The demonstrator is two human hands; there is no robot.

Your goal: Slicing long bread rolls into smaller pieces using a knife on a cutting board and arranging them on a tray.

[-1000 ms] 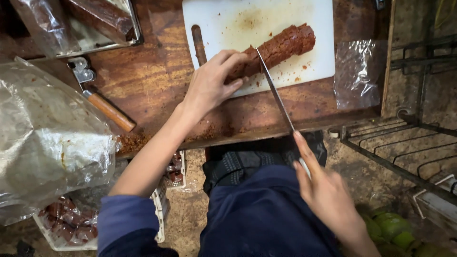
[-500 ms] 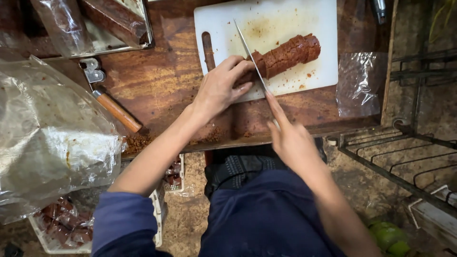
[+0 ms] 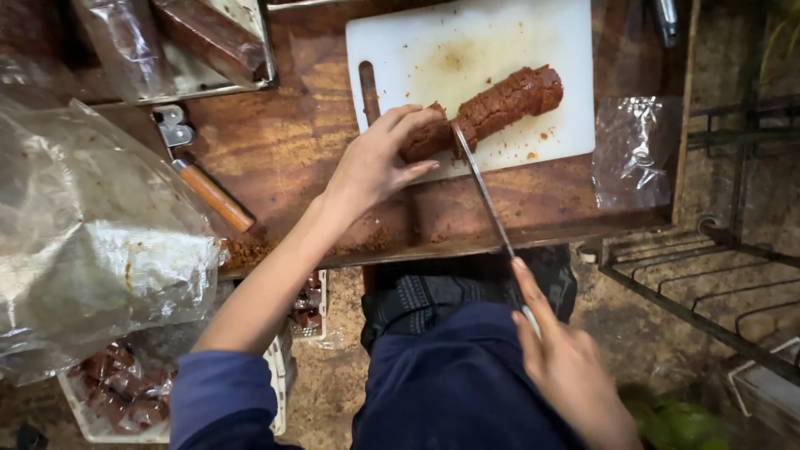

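Nearest you, your right hand (image 3: pixel 567 375) hangs off the near edge of the wooden table (image 3: pixel 283 158), fingers curled tight round the handle of a long thin knife (image 3: pixel 483 187), forefinger laid along the top. The blade runs up and away from that hand, over the table edge and onto the white cutting board (image 3: pixel 475 50); its tip sits against the near end of the brown log (image 3: pixel 500 104), right beside your other hand.

Your left hand (image 3: pixel 375 162) lies on the near left corner of the cutting board, palm down, fingers spread and half bent, fingertips pressing on the near end of the log and partly covering it. It grips nothing fully; it just pins the log down. The log lies slantwise on the board, its far end rising toward the board's right side, with reddish crumbs scattered on the board around it.

Left of the cutting board, on the bare wood, lies a tool with a wooden handle (image 3: pixel 212 196) and a metal head. Further left a large crumpled clear plastic bag (image 3: pixel 92 242) hangs over the table edge, and below it a white crate (image 3: pixel 125 400) holds dark red pieces. Right of the board lies a small clear plastic wrapper (image 3: pixel 633 150). Beyond the board's left corner stands a metal tray (image 3: pixel 250 58) with wrapped brown blocks.
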